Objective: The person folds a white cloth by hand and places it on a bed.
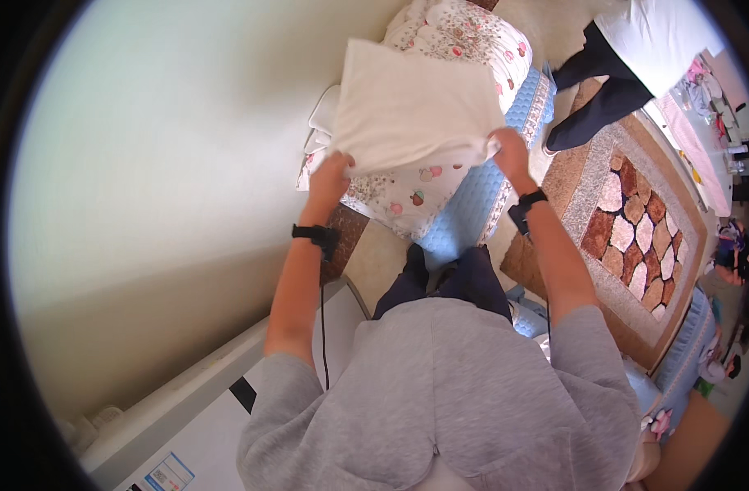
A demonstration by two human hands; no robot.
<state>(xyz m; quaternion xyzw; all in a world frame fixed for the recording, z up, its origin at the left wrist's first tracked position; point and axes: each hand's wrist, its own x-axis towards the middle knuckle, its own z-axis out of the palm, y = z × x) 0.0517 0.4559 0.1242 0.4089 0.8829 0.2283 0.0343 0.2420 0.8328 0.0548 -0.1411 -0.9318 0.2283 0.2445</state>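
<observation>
A white cloth (415,102), plain and towel-like, is stretched out in front of me between both hands. My left hand (329,176) is closed on its near left corner, and my right hand (510,151) grips its near right corner. The far part of the cloth spreads out over floral bedding (407,200), white with pink and brown prints. More folded white cloth (325,110) shows at the left edge of the pile. Beneath the bedding lies a light blue quilted cover (460,221) with a patterned border. A black band sits on each of my wrists.
A pale wall (186,123) rises close on the left. At lower left stands a white appliance-like box (202,442) with a label. Another person (611,74) in a white top and dark trousers stands at far right, near a brown patterned rug (636,229).
</observation>
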